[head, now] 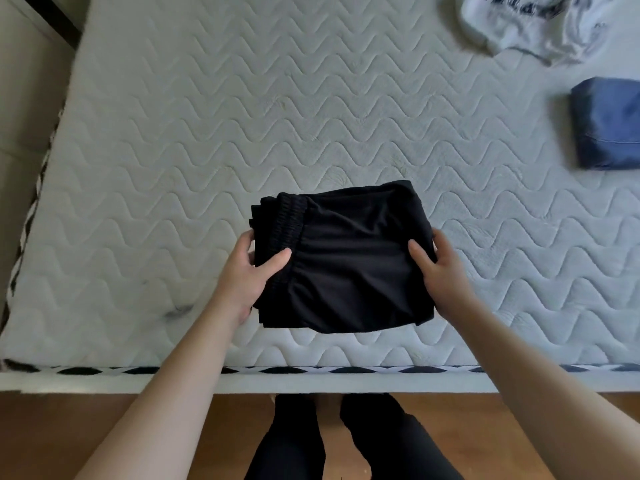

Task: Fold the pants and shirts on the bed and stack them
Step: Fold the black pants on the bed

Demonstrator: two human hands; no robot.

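Folded black pants held in both hands near the front edge of the bed

The black pants (341, 258), folded into a compact square with the elastic waistband on the left side, are at the middle of the front edge of the bed (207, 133); the left hand (247, 275) pinches the waistband side and the right hand (440, 268) pinches the opposite side, so each grip is clamped on the cloth. To finish this step well, I think both sides should be kept level and tight so the layers do not slide open, and then the bundle set square on the folded blue garment (606, 124) at the right edge. A crumpled white garment (530, 26) waits at the far right corner; its dark print is too blurred to read, and no other label shows.
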